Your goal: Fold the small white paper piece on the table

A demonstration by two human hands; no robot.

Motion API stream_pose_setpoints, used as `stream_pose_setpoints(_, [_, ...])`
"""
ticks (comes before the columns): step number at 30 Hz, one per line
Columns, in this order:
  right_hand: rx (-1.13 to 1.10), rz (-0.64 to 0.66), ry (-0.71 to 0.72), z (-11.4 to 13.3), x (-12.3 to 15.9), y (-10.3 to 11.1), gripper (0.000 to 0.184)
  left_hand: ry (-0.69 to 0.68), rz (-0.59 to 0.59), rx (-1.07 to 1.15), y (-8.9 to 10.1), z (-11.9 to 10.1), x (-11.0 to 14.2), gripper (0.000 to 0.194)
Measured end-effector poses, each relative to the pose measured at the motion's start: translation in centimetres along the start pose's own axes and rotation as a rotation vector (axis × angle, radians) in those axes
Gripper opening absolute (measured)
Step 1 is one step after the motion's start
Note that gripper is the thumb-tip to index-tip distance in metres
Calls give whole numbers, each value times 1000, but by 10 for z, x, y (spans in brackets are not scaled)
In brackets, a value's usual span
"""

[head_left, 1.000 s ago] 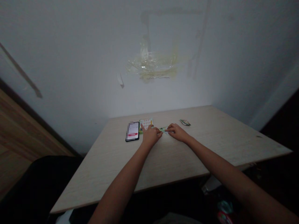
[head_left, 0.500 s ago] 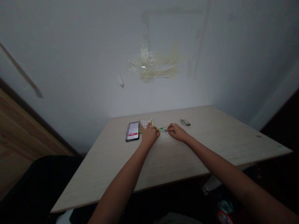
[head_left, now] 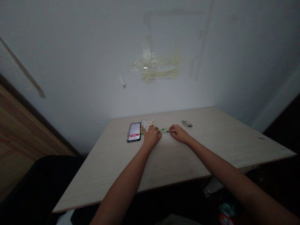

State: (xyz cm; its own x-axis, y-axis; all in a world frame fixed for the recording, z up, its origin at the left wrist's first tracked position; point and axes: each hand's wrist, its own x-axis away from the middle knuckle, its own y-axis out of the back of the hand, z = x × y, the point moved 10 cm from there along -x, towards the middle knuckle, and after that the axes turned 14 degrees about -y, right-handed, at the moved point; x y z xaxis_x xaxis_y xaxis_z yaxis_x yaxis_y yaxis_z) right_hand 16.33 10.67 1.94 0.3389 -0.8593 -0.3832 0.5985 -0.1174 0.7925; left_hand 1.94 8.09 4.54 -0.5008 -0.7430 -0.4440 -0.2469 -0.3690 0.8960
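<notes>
A narrow green-and-white printed paper strip (head_left: 164, 130) lies on the table between my two hands. My left hand (head_left: 151, 136) has its thumb and forefinger closed at the strip's left end, while its other fingers spread over the table side. At the right end, my right hand (head_left: 178, 133) pinches the strip between thumb and bent fingers. Behind my left fingers is a printed card or sheet (head_left: 148, 123) with small pictures, partly covered by that hand. A phone (head_left: 134, 132) with a lit screen lies just left of my left hand.
A small crumpled packet (head_left: 187, 123) rests beyond my right hand. The pale wooden table (head_left: 112, 165) meets a wall (head_left: 93, 62) with old tape (head_left: 159, 75) on it. A dark chair or bag (head_left: 47, 178) stands at the left, with wooden boards (head_left: 21, 125) behind it.
The view has shifted slightly. Both hands stay in nearly the same place on the paper strip, and the things on the table have not moved.
</notes>
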Motion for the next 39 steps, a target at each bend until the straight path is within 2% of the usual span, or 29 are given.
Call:
stream_pose_setpoints(9, [8,28,-8,1,-2,-2,29,49,0,25,-1,5,-4,25])
stream_pose_setpoints(16, [23,31,-11,4,-2,-1,30,78,-43,30,-1,7,-12,24])
stream_pose_setpoints(30, [17,37,-23,2,-3,-1,30,228,41,78,-10,22,-13,19])
stream_pose_setpoints(39, [27,41,-18,0,-3,-3,29,226,27,97,-15,24,-14,17])
